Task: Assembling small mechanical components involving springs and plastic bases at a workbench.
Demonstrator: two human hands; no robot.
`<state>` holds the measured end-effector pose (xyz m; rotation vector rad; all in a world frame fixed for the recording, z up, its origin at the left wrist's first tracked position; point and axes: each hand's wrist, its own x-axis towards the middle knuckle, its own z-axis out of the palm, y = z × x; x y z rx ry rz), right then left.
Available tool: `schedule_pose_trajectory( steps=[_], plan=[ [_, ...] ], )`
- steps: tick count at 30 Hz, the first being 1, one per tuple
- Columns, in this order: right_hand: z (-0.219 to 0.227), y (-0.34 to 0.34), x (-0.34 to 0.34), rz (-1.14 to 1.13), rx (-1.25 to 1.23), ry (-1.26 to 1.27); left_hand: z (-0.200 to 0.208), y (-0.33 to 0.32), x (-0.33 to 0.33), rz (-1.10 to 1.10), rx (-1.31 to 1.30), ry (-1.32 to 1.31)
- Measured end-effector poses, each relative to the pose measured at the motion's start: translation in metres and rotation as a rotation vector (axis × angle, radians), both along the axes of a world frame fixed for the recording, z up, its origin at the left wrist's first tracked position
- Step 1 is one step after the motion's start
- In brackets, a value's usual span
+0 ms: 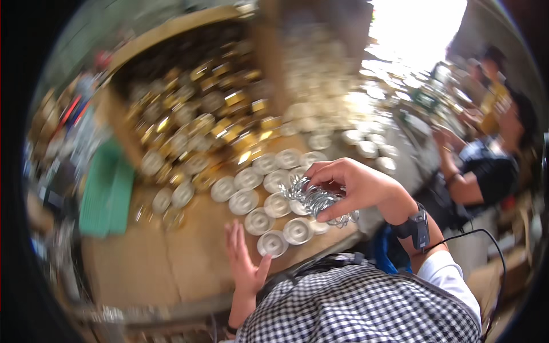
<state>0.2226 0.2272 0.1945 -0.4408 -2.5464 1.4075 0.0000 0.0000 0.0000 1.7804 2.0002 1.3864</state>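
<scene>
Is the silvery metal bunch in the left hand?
No, the right hand grips the silvery metal bunch; the left hand is open beside the white discs.

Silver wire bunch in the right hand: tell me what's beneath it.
Beneath the silver wire bunch, white round discs show partly; whatever the bunch and right hand cover cannot be seen.

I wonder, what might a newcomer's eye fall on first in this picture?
Probably the tangle of shiny metal pieces in the right hand, over round white discs near mid-picture. Next, the glittering heap of gold-coloured pieces at upper left, and the glare at top right.
</scene>
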Motion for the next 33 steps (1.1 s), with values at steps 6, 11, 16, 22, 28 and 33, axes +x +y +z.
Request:
schedule_pose_trajectory(
  steps=[6, 11, 16, 22, 28, 33],
  plan=[
    [-0.040, -0.056, -0.192, 0.286, 0.430, 0.108, 0.010, -0.040, -0.054, 0.215, 0.195, -0.452],
    [-0.099, -0.064, -0.248, 0.380, 0.477, 0.170, 0.007, -0.058, -0.083, 0.380, 0.134, -0.541],
    [-0.093, -0.033, -0.222, 0.159, 0.448, 0.258, -0.003, -0.044, -0.095, 0.410, -0.029, -0.371],
    [-0.113, -0.017, -0.201, 0.043, 0.376, 0.054, 0.018, -0.027, -0.095, 0.608, -0.171, -0.021],
    [-0.144, -0.027, -0.256, 0.023, 0.724, 0.088, 0.033, -0.007, -0.093, 0.490, -0.237, 0.326],
    [-0.164, -0.035, -0.264, 0.045, 0.662, 0.185, 0.022, -0.011, -0.091, 0.482, -0.352, 0.308]
  ],
)
